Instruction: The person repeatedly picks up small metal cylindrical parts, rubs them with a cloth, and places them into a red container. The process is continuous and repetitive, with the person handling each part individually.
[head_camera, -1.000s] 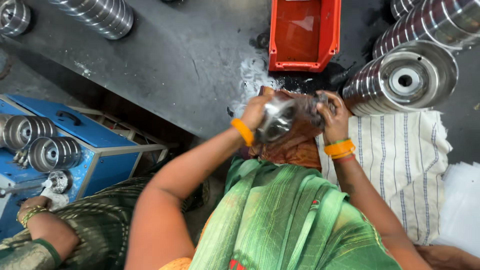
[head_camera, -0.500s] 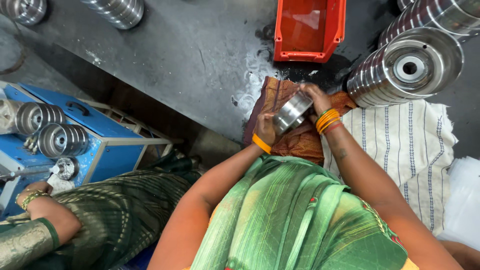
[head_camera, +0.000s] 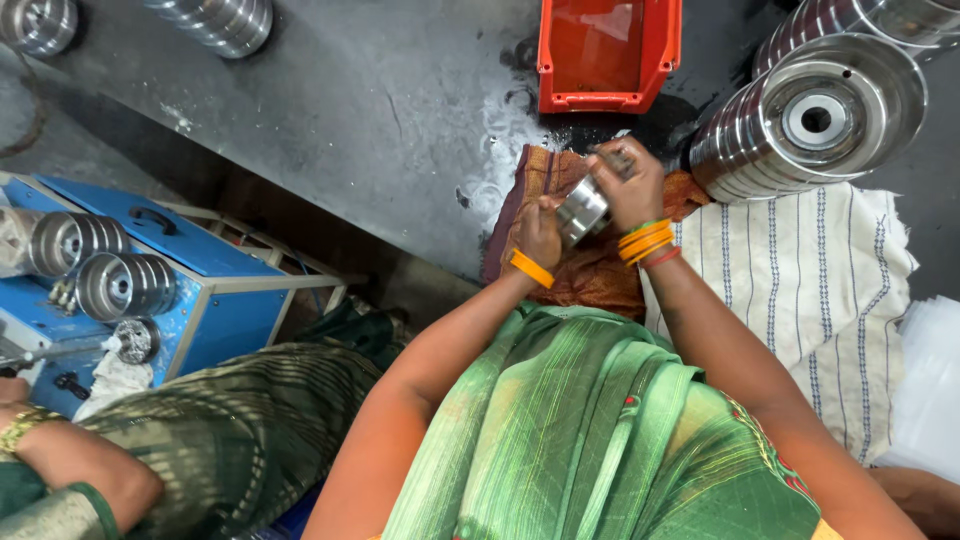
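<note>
A small shiny metal ring part (head_camera: 581, 211) is held between both my hands over a brown-orange cloth (head_camera: 590, 265) on the dark bench. My left hand (head_camera: 540, 230), with an orange bangle at the wrist, grips its near left side. My right hand (head_camera: 627, 185), with several coloured bangles, covers its far right side. Part of the metal piece is hidden under my fingers.
A red plastic bin (head_camera: 610, 50) stands beyond my hands. Stacks of shiny metal discs (head_camera: 810, 115) lie at the right on a striped white cloth (head_camera: 800, 290). More discs (head_camera: 215, 20) lie far left. Another person's arm (head_camera: 70, 470) rests beside a blue machine (head_camera: 150, 290) holding discs.
My view has shifted, and both hands with the metal part now sit slightly farther right on the cloth. The part has been turned between my hands.
</note>
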